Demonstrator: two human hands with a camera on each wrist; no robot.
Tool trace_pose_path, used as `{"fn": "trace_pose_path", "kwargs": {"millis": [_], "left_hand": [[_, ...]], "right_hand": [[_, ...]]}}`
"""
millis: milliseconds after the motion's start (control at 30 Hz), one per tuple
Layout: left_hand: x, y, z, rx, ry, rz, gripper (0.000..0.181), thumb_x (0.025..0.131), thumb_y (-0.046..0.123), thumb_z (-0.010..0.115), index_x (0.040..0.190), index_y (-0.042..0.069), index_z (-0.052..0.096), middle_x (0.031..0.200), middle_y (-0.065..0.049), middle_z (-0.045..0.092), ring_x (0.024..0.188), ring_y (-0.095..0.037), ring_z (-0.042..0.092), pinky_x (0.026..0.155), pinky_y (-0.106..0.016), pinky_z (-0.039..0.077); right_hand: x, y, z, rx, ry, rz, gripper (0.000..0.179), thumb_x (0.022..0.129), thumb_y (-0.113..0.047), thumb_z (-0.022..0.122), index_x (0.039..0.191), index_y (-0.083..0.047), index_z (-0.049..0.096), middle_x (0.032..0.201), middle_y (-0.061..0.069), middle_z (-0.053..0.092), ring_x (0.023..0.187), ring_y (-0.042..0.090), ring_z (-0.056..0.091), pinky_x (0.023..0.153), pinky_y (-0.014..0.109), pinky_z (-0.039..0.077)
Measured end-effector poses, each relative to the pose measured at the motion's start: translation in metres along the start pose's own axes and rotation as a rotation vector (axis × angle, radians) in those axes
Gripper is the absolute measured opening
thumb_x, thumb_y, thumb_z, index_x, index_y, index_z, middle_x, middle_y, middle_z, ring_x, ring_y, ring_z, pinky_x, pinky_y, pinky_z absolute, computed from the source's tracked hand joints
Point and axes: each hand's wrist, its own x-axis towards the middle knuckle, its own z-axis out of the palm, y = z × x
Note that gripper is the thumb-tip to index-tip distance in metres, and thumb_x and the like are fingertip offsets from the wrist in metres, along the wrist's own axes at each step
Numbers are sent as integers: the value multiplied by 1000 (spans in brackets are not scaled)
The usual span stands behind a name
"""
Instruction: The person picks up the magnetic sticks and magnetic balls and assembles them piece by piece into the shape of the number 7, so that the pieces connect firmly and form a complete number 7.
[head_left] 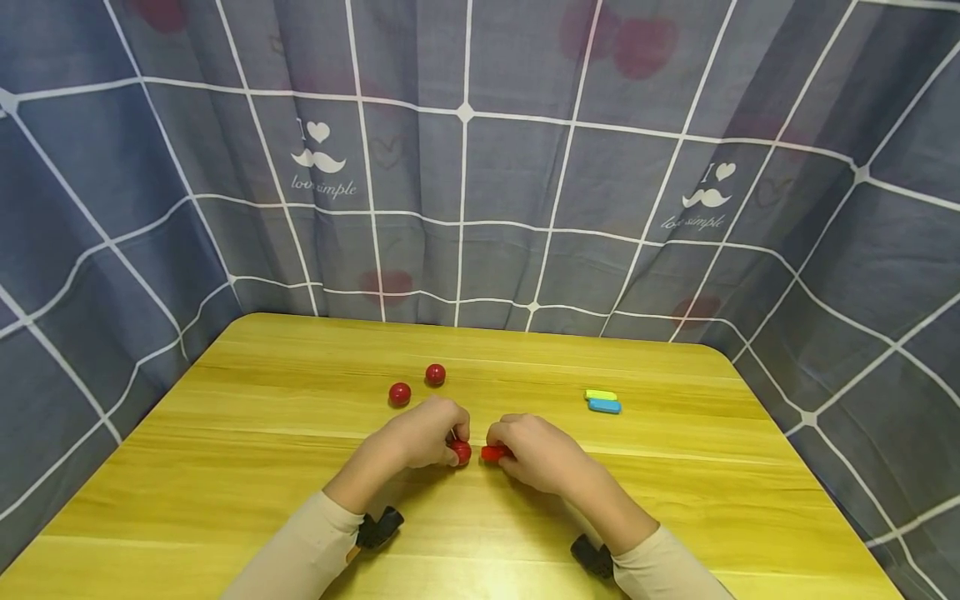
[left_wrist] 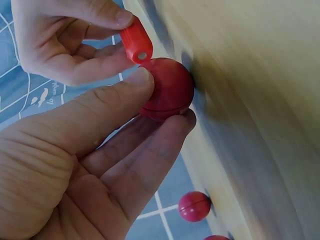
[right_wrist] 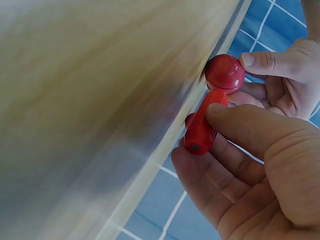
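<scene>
Left grip [head_left: 427,433] is clamping on a red ball [head_left: 461,452], thumb on one side and fingertips on the other; right grip [head_left: 543,454] is clamping on a red bar [head_left: 492,453] in much the same way. In the head view, ball and bar are facing each other across a narrow gap, above the middle of the surface [head_left: 225,467].

Three balls are showing in all: the held one, plus a second ball [head_left: 400,394] and a third ball [head_left: 436,374], resting near each other beyond the left grip. Three bars are showing too: the red one, then a yellow bar [head_left: 600,396] and a blue bar [head_left: 604,407], lying side by side towards the right.

All three balls are looking smooth and glossy. Wood-like grain is streaking the surface, and behind it a grey-blue curtain [head_left: 420,158] is hanging in folds, printed with white lines.

Only the head view is showing the yellow and blue bars. The left wrist view is revealing a seam round the held ball and a pale inset [left_wrist: 142,56] in the red bar's end; the right wrist view is revealing lengthwise ridges and a dark inset [right_wrist: 195,147] at the other end.
</scene>
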Motion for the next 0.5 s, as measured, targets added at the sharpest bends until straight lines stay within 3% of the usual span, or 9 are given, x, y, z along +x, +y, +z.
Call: {"fn": "trace_pose_path", "kwargs": {"millis": [500], "left_hand": [[-3,3,-2,-10,-35,-27,21,72,1,83,78,8,65,75,1,62,69,-8,52,65,-24,46]], "right_hand": [[11,-10,1,-19,-18,-35,12,82,-7,75,85,-13,66,78,-9,55,70,4,49,64,18,44]]}}
